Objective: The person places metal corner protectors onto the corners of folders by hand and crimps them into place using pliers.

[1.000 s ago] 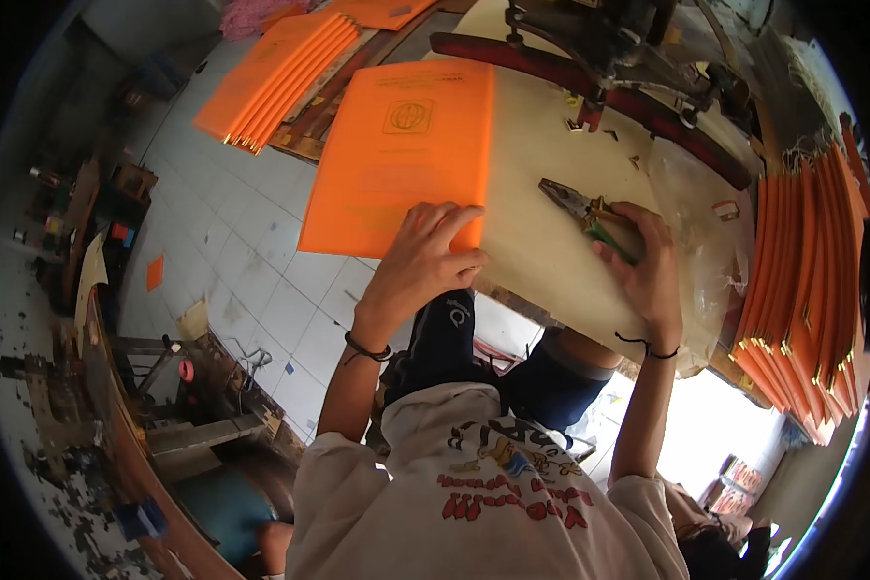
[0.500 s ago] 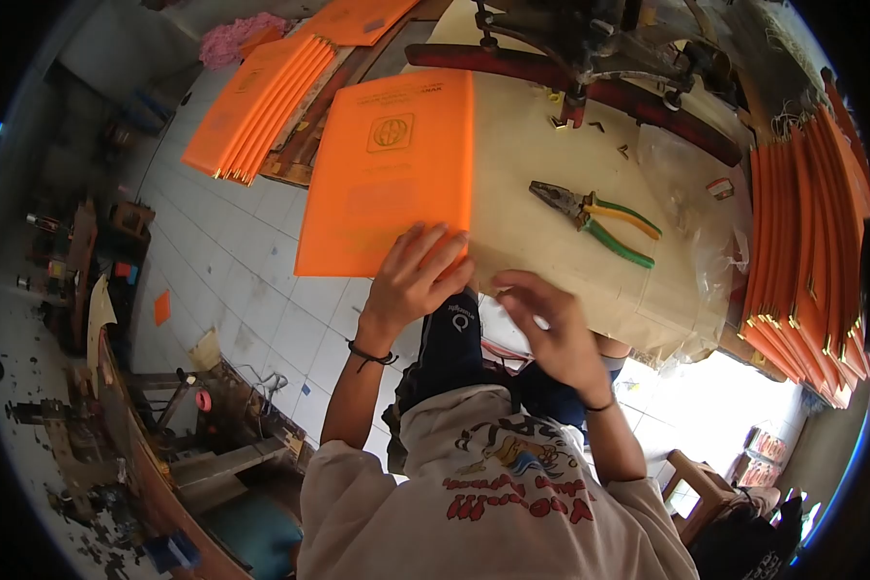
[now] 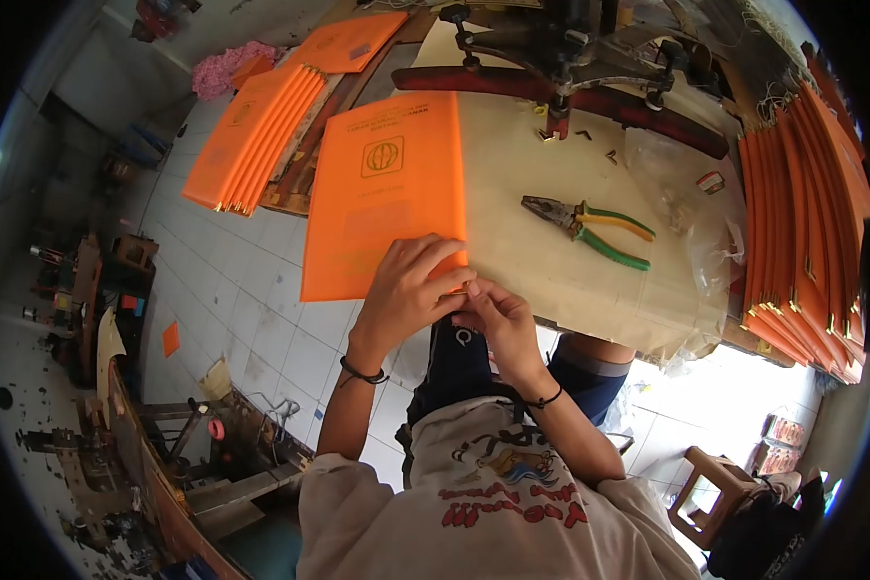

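An orange folder [image 3: 385,184] with a printed emblem lies at the left edge of the paper-covered table [image 3: 551,261]. My left hand [image 3: 414,285] rests on its lower right corner, fingers bent over the edge. At that same corner my right hand [image 3: 498,314] pinches with thumb and forefinger; whatever is between them is too small to name. Pliers [image 3: 590,232] with green and yellow handles lie on the paper to the right. Small metal corner pieces [image 3: 611,157] are scattered farther back.
A black and red metal machine [image 3: 570,92] spans the table's back. Orange folders with metal corners are stacked at the left [image 3: 251,140] and right [image 3: 804,232]. Clear plastic [image 3: 710,242] lies by the right stack. A wooden stool [image 3: 710,498] stands on the floor at lower right.
My right hand has let go of the pliers and moved left to the folder's lower corner. The pliers now lie on the paper. My left hand has stayed at the folder.
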Available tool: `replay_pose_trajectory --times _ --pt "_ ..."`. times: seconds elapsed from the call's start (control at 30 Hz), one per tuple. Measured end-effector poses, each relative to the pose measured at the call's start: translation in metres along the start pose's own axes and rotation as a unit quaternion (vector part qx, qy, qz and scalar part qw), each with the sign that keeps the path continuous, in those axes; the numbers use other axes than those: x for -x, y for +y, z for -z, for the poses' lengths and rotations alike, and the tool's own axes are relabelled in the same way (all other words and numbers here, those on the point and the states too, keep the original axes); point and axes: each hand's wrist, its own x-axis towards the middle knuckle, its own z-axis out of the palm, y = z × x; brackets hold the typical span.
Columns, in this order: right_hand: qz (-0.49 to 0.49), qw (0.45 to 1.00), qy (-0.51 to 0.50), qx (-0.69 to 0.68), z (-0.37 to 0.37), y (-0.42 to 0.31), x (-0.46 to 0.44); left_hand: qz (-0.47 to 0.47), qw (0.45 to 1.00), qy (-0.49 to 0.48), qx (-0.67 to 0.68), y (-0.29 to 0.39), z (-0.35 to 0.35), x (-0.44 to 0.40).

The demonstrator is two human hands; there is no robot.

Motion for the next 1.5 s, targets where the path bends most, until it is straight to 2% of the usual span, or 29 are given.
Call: replay_pose_trajectory --times 0.27,0.47,0.83,1.13,1.33,1.5 --pt "-0.041 0.997 0.031 -0.063 0.002 -0.003 -0.005 -0.017 0.997 -0.057 0.051 -0.011 0.007 -0.015" --pt "-0.014 0.998 0.042 -0.043 0.005 0.000 -0.003 -0.018 0.995 -0.066 0.077 -0.012 0.011 -0.021" --pt "0.033 0.998 0.051 -0.014 0.000 0.004 -0.001 -0.033 0.997 -0.032 0.063 -0.009 0.025 -0.031" --pt "0.034 0.995 0.077 -0.046 -0.003 0.003 -0.003 -0.047 0.996 0.004 0.080 -0.015 0.037 -0.034" --pt "0.073 0.994 0.079 -0.027 -0.004 0.008 -0.003 -0.046 0.994 0.013 0.097 -0.017 0.035 -0.032" --pt "0.137 0.980 0.086 0.119 0.004 0.023 -0.004 -0.050 0.993 0.011 0.105 -0.018 0.036 -0.032"
